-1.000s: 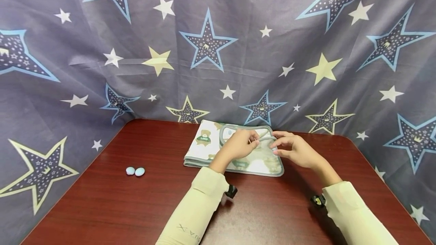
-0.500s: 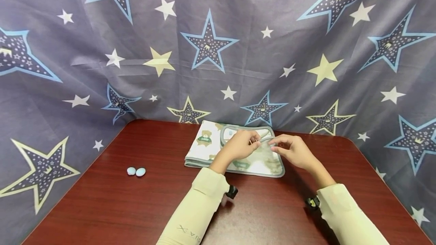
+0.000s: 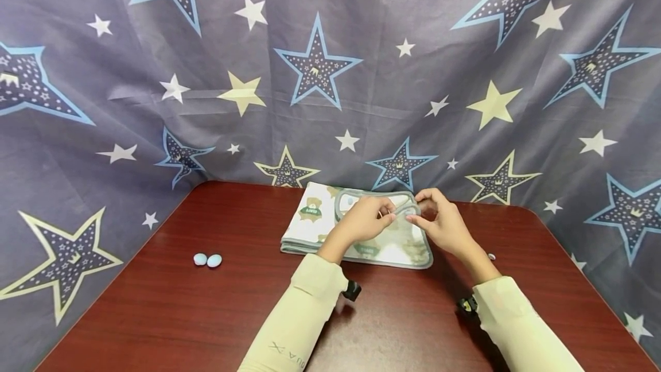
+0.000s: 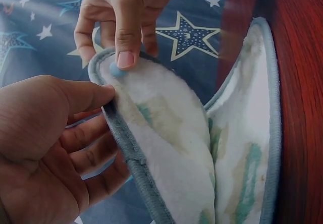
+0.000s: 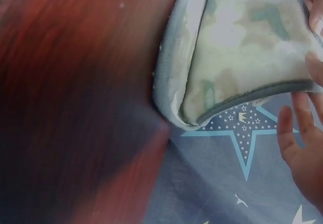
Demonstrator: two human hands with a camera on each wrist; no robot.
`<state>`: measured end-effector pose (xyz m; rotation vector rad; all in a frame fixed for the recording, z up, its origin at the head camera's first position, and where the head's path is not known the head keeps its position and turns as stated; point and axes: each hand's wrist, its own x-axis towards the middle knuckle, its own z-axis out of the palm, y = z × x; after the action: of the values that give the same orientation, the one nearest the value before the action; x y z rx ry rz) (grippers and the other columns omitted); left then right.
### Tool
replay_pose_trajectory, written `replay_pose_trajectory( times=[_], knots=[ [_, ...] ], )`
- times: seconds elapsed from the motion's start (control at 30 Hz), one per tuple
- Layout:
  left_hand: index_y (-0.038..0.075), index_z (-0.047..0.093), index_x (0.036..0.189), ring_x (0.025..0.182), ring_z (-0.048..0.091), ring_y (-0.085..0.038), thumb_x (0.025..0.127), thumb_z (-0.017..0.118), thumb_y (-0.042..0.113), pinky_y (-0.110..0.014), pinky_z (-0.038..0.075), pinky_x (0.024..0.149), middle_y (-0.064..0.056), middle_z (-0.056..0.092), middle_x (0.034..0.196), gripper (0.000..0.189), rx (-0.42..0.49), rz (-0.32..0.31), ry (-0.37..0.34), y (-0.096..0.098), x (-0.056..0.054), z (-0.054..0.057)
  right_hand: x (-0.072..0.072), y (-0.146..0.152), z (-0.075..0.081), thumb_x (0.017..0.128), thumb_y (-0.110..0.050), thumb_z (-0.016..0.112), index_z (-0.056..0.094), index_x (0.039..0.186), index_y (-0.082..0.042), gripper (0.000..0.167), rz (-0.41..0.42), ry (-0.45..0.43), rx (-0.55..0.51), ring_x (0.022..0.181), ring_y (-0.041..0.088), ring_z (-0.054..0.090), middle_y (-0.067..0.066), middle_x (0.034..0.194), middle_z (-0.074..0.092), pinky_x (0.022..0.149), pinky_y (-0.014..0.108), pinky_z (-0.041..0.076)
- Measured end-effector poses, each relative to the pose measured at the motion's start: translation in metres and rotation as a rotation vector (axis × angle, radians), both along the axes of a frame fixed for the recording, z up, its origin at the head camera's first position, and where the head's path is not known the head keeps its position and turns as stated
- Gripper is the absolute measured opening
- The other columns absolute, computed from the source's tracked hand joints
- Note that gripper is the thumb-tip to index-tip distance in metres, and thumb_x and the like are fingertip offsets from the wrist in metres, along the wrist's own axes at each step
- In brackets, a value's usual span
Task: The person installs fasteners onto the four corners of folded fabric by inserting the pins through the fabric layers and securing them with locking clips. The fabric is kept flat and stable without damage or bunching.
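Observation:
A folded cloth [image 3: 395, 248] with a bear print and grey-green edging lies at the back of the table, its upper layer lifted. My left hand [image 3: 361, 218] pinches the raised edge between thumb and index finger, also seen in the left wrist view. At the corner, my right hand [image 3: 443, 224] pinches the cloth; its thumb presses a small light blue round piece [image 4: 119, 70] onto the fabric, the fingers lying behind. In the right wrist view the hand sits partly out of frame beside the cloth [image 5: 247, 37]. The blue piece is mostly hidden under the thumb.
Two light blue egg-shaped pieces [image 3: 207, 260] lie side by side on the left of the red-brown table [image 3: 248, 314]. A tiny whitish round piece [image 3: 492, 256] rests beyond my right wrist. A star-patterned curtain [image 3: 330, 73] hangs close behind the table.
My right hand has moved left onto the cloth's corner, its fingers closing there. The whitish piece by the right wrist has come into view. My left hand keeps its grip on the edge.

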<state>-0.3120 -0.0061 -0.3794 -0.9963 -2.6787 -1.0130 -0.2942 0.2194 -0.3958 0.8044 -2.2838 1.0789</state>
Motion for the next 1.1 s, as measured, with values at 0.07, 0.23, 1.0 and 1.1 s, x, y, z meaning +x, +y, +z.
replay_pose_trajectory(
  times=[0.07,0.23,1.0,1.1],
  knots=[
    [0.012,0.071,0.102,0.071,0.061,-0.006,0.1,0.066,0.019,-0.023,0.049,0.069,0.005,0.069,0.083,0.009,-0.002,-0.001,-0.006,-0.001,0.0,0.0,-0.001,0.0,0.0,0.081,-0.002,0.085,0.061,0.114,0.0,0.042,0.005,0.012,0.011,0.069,0.01,0.064,0.0,0.082,0.073,0.062,0.022,0.046],
    [0.013,0.071,0.101,0.07,0.06,-0.005,0.101,0.065,0.02,-0.023,0.048,0.069,0.006,0.069,0.083,0.009,-0.004,-0.001,-0.002,-0.002,0.0,0.0,-0.003,-0.001,0.0,0.08,-0.003,0.086,0.072,0.109,-0.006,0.032,-0.01,0.074,0.068,0.064,0.009,0.054,-0.003,0.077,0.067,0.059,0.02,0.042],
    [0.015,0.072,0.096,0.071,0.062,-0.007,0.098,0.067,0.018,-0.025,0.049,0.069,0.005,0.069,0.082,0.007,0.03,-0.018,-0.014,-0.008,0.003,0.007,-0.008,0.003,-0.001,0.077,0.01,0.082,0.078,0.093,-0.009,0.026,0.067,0.221,0.082,0.076,0.013,0.066,0.003,0.086,0.075,0.072,0.015,0.047],
    [0.014,0.072,0.097,0.074,0.063,-0.008,0.098,0.066,0.018,-0.026,0.05,0.071,0.003,0.07,0.084,0.007,0.033,0.006,-0.009,-0.015,0.004,0.01,-0.009,0.003,0.001,0.077,0.011,0.081,0.078,0.094,-0.007,0.026,0.082,0.235,0.086,0.074,0.015,0.066,0.006,0.085,0.075,0.071,0.016,0.047]
  ],
)
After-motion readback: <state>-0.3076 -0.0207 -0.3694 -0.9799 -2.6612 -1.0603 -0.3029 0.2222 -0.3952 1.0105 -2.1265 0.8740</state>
